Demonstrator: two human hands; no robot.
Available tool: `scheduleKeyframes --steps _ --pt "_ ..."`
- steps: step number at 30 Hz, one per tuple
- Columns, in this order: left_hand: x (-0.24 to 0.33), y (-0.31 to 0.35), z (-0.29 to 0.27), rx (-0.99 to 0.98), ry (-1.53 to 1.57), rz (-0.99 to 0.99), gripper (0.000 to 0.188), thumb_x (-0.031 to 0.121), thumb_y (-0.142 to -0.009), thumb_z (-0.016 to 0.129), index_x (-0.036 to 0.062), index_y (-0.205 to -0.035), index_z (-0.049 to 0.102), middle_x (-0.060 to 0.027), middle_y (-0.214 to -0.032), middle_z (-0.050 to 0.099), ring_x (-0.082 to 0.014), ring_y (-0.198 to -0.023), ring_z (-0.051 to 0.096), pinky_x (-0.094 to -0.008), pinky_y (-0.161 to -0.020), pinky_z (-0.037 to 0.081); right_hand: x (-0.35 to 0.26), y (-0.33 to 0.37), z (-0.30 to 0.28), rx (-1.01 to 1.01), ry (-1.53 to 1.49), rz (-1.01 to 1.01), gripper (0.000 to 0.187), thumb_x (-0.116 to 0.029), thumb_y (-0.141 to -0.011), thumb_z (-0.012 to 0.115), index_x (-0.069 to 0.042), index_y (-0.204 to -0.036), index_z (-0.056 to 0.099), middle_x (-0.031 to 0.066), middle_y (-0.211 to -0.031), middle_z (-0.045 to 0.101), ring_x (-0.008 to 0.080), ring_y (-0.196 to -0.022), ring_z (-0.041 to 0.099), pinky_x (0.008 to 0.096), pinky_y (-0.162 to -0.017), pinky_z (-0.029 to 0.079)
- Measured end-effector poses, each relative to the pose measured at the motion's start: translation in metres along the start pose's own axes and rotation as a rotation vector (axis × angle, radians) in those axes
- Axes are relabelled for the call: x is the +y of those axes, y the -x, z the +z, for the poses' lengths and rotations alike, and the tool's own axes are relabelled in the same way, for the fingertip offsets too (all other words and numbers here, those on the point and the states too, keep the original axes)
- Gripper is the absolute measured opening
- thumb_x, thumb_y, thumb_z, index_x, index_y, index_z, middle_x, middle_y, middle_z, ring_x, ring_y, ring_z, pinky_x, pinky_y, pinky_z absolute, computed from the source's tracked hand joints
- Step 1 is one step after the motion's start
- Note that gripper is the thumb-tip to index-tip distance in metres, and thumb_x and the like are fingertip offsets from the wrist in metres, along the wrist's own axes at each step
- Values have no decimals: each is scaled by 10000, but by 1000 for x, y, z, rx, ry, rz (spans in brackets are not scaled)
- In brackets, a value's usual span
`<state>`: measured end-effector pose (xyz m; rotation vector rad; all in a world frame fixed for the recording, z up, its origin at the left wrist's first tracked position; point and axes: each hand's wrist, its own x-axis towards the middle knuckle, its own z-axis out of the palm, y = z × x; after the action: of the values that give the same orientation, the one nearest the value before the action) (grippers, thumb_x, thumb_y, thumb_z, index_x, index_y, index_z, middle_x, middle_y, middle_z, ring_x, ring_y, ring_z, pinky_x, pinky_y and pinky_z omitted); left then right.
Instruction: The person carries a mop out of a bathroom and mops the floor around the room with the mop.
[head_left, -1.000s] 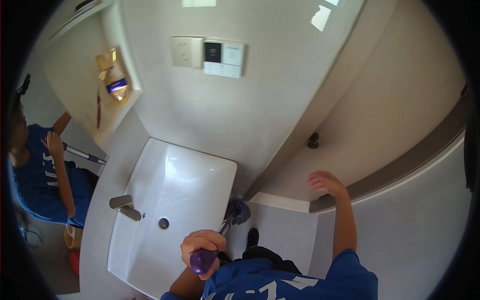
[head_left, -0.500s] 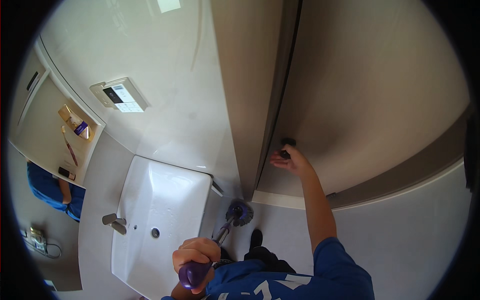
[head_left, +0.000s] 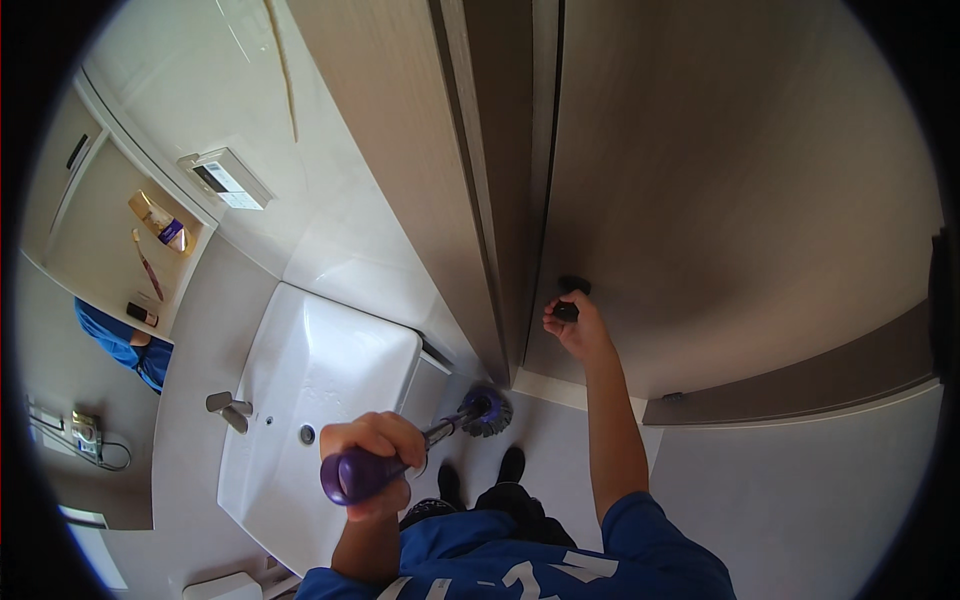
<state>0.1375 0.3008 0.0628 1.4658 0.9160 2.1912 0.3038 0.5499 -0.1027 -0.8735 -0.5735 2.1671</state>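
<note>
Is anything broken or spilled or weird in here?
No, nothing really stands out. The sink shows no cracks, and the few drops inside look ordinary. The left hand grips a purple handle, and the right hand is on the dark door handle.

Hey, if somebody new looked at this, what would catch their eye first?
Probably the purple handle in the left hand, looming large left of bottom centre, its shaft running to a bristly head near the feet. Next, perhaps, the white sink at left, and the right hand curled around a black knob on the door at right.
</note>
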Motion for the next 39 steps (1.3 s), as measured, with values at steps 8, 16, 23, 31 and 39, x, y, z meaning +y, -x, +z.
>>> scheduleKeyframes --steps 8,16,23,31,39 --pt "9 2 -28 77 20 -36 574 520 -814 675 44 -961 390 -91 -639 498 -148 -491 480 -255 -438 418 34 41 -4 2 44 -12 197 -224 -813 552 -30 -786 559 109 -769 594 235 -718 623 328 -682 545" --pt "23 -17 -85 119 -52 -196 239 36 -821 624 -2 -953 429 -93 -708 530 -125 -506 508 -252 -465 429 97 150 -11 152 103 -38 238 -258 -805 554 -22 -778 566 117 -710 592 239 -603 574 349 -576 477" --pt "19 0 -107 1 35 -358 194 13 -810 653 4 -902 483 -58 -684 553 -120 -548 543 -248 -523 456 146 311 -56 355 181 -43 258 -260 -820 552 -3 -807 575 113 -670 587 226 -548 540 341 -510 436" --pt "-121 106 -124 -225 -135 -652 230 97 -877 624 73 -727 452 -14 -625 483 -88 -536 463 -248 -512 388 254 488 -207 631 81 -661 465 -496 -903 499 -52 -1021 567 101 -852 591 186 -660 525 299 -535 429" --pt "-166 105 -68 -436 -223 -641 228 150 -870 628 70 -730 467 -24 -614 516 -97 -559 501 -256 -544 411 209 538 -215 966 -187 -821 509 -530 -890 477 -90 -1145 495 95 -1046 498 205 -879 434 379 -697 350"
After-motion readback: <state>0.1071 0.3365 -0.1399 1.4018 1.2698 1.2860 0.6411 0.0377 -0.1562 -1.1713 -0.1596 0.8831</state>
